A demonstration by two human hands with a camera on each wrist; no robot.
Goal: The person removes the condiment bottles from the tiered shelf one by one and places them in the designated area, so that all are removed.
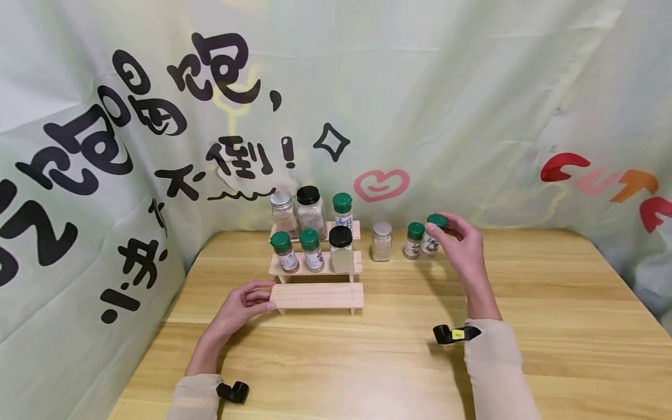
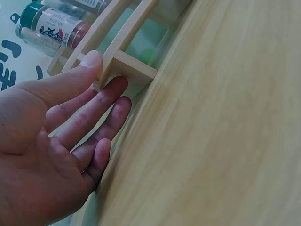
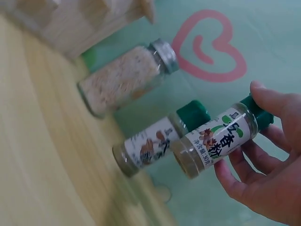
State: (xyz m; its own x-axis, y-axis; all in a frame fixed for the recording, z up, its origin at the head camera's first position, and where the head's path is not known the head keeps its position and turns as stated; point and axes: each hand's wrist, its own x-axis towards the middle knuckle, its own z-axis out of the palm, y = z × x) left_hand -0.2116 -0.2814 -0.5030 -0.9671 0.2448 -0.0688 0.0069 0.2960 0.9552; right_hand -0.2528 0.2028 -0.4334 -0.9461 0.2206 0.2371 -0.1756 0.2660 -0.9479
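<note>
A stepped wooden spice rack (image 1: 317, 296) stands left of the table's middle, its bare front step nearest me. My left hand (image 1: 242, 309) holds the left end of that step; in the left wrist view the thumb lies on its edge and the fingers reach beneath. To the right, my right hand (image 1: 462, 245) grips a green-capped spice jar (image 3: 216, 139) by its cap. In the right wrist view this jar is tilted, its base off the table. Beside it stand another green-capped jar (image 1: 413, 241) and a silver-lidded glass jar (image 1: 381, 242).
The rack's middle step carries two green-capped jars (image 1: 312, 251) and a black-lidded jar (image 1: 342, 251). On the back step are a silver-lidded jar (image 1: 284, 213), a black-lidded jar (image 1: 311, 210) and a green-capped jar (image 1: 343, 213). A printed curtain (image 1: 446, 116) hangs behind the wooden table (image 1: 367, 367).
</note>
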